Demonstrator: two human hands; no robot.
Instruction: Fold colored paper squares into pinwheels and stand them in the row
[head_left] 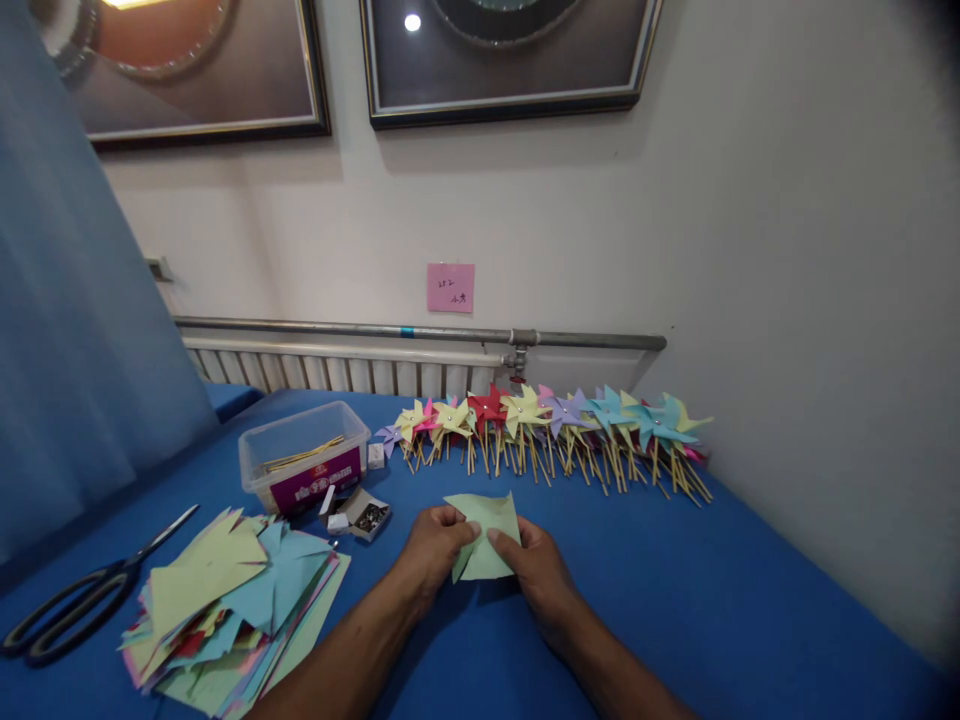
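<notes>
Writing on pink note [451, 288]: too small to read. Two framed pictures [510, 60] on the wall: cropped by the top edge. Contents of small open box [367, 517]: too small to identify. Lower part of green paper [484, 540]: covered by left hand [435, 552] and right hand [536, 570]. Forearms: cut off at the bottom edge. Far right: blurred.

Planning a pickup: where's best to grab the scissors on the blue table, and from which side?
Probably by the black handle loops of the scissors, coming from the near left. They lie flat and closed, loops toward the person, blades pointing away, and the paper stack crowds their right side.
</notes>
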